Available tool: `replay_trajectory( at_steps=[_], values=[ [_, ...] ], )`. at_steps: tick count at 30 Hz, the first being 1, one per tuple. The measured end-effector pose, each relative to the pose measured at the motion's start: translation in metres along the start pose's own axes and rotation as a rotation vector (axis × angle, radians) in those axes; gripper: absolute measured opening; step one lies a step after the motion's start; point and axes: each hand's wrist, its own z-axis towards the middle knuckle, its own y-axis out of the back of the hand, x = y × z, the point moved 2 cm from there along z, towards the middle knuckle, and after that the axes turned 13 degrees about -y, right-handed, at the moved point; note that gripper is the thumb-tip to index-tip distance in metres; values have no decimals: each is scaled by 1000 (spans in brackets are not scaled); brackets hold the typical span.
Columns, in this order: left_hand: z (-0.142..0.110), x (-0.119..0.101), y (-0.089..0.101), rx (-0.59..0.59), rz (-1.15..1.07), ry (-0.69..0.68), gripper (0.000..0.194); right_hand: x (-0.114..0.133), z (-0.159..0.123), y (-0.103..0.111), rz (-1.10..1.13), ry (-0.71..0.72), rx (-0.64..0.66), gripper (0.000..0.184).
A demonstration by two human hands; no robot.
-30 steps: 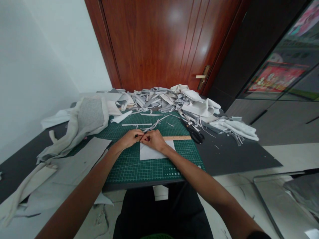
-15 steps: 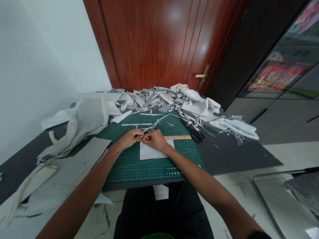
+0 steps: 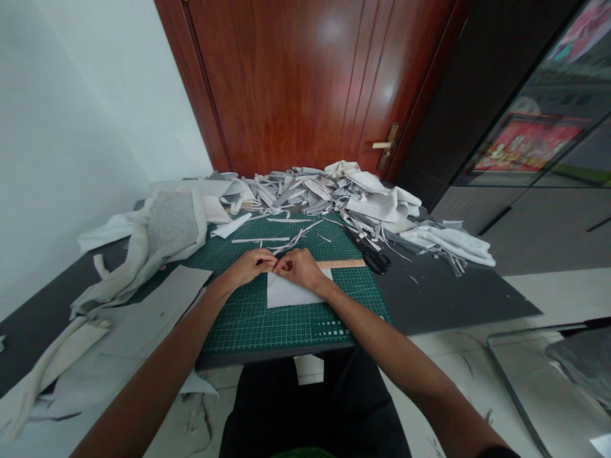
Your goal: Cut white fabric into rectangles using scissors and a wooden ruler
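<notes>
A pale rectangle of fabric [image 3: 293, 294] lies flat on the green cutting mat [image 3: 248, 321]. Along its far edge runs a wooden ruler [image 3: 346, 263], its left part mostly covered by my hands. My left hand [image 3: 251, 266] is at the ruler's left end, thumb and fingers drawn together. Over the fabric's far left corner, my right hand [image 3: 296, 267] is closed in a pinch, its fingertips meeting those of the left. Whatever lies between the fingertips is too small to make out. Thin cut strips [image 3: 298, 238] lie just beyond the hands.
Black scissors [image 3: 375, 259] rest at the mat's right edge. A heap of grey and white scraps [image 3: 305, 189] lines the back of the dark table [image 3: 458, 305]. Larger fabric pieces [image 3: 162, 299] and a padded grey piece [image 3: 172, 216] cover the left side.
Both hands stay together at the ruler and fabric, with only a very slight shift of the fingers. The whole view has moved a little; nothing else differs.
</notes>
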Motion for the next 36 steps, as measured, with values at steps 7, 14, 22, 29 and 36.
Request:
replay_trajectory(
  at_steps=[7,14,22,29,36],
  values=[
    [-1,4,0,-9,11,-8,35,-1,0,2,-14,0,0,3],
    [-1,7,-1,-18,1,2,35,0,-3,10,-46,-33,34,6],
    [0,0,0,-1,5,-14,35,-2,-5,18,-51,-43,58,9],
    [1,-4,2,11,11,-15,35,-8,-6,22,-53,-58,66,8],
    [2,-5,2,27,13,14,40,-12,-7,28,-66,-61,83,8]
  ],
)
